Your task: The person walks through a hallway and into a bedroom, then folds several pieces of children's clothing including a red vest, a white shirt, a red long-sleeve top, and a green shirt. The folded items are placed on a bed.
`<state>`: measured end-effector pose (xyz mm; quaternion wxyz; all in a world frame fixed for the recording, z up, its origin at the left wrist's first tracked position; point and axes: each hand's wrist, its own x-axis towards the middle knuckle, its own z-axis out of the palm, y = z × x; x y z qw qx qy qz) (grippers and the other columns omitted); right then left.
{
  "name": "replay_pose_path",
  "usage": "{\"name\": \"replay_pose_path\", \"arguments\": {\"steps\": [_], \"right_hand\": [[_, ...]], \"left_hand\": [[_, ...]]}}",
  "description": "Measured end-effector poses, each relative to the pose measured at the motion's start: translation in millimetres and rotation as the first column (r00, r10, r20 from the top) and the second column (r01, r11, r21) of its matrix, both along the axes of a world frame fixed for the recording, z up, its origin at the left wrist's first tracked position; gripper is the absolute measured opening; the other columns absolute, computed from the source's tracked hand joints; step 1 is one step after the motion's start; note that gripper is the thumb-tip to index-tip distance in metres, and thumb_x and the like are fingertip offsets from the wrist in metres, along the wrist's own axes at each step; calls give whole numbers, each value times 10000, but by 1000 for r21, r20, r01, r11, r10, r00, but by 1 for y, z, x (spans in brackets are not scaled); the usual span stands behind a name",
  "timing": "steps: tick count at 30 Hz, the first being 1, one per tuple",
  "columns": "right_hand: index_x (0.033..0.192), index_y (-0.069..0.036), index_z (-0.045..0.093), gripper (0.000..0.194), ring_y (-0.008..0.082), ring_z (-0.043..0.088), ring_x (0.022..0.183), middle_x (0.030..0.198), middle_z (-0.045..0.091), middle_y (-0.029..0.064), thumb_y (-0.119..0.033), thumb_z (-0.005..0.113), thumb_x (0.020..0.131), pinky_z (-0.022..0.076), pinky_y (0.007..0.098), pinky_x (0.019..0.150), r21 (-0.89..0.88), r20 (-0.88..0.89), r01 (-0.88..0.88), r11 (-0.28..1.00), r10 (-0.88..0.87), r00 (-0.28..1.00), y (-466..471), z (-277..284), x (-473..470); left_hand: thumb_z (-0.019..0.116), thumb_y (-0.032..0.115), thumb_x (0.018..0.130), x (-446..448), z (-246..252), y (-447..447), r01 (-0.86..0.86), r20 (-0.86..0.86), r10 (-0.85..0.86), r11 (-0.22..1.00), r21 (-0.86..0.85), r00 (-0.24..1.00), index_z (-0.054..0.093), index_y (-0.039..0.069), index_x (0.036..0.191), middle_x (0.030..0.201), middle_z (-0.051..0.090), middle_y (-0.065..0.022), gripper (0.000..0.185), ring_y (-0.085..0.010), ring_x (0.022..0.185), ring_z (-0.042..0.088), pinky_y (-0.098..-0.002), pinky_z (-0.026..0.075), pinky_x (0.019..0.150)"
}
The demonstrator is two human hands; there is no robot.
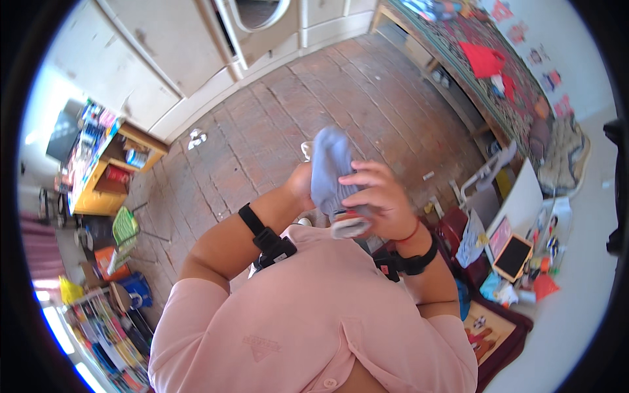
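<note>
A pale blue-grey sock (331,164) with a striped, light-edged cuff is held up in front of my chest, above the brick floor. My left hand (300,184) grips it from the left side; its fingers are hidden behind the fabric. On the other side, my right hand (381,199) holds the sock near the cuff, with its fingers slightly spread and a little blurred. A black strap with a small device sits on each forearm.
A bed (457,73) with a patterned cover and red clothing (481,59) runs along the right wall. At right stands a cluttered white table (523,196) with a tablet (512,256). A wooden desk (96,191) and green folding chair (124,227) are left; white cabinets (162,44) line the back.
</note>
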<state>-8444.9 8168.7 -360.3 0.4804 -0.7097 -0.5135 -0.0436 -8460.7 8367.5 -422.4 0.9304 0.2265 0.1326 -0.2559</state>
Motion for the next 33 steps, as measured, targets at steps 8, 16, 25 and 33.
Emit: {"name": "replay_pose_path", "arguments": {"steps": [8,16,25,33], "right_hand": [[900,-58,654,208,309,508,1144,1188,583,121,-10,666,698,394,427,969,-154,-203,-272,950,239,950,71,-12,-4],[963,-30,592,200,41,520,727,797,596,-26,-81,718,817,444,218,641,-246,-676,-100,964,-96,731,100,-49,2],[869,-46,549,130,79,472,584,655,493,-26,-39,657,796,403,258,514,89,-395,250,964,-196,897,110,-23,-4],[854,20,569,194,140,567,563,646,591,86,-150,662,853,463,292,535,-103,-384,-236,966,180,905,130,-31,-44]], "left_hand": [[411,257,972,-51,10,56,-299,-212,348,925,234,913,613,67,1071,1057,661,-111,295,-249,953,641,-450,509,866],[432,278,982,-76,21,41,-464,-132,517,835,294,846,594,57,1102,1078,648,-101,300,-243,969,634,-412,509,865],[455,282,987,-104,12,42,-767,-190,833,552,328,519,552,41,1132,1071,627,-111,298,-270,977,619,-439,510,859],[462,275,976,-115,23,14,-797,-37,857,493,348,514,577,24,1069,981,640,-110,292,-255,882,639,-384,525,799]]}}
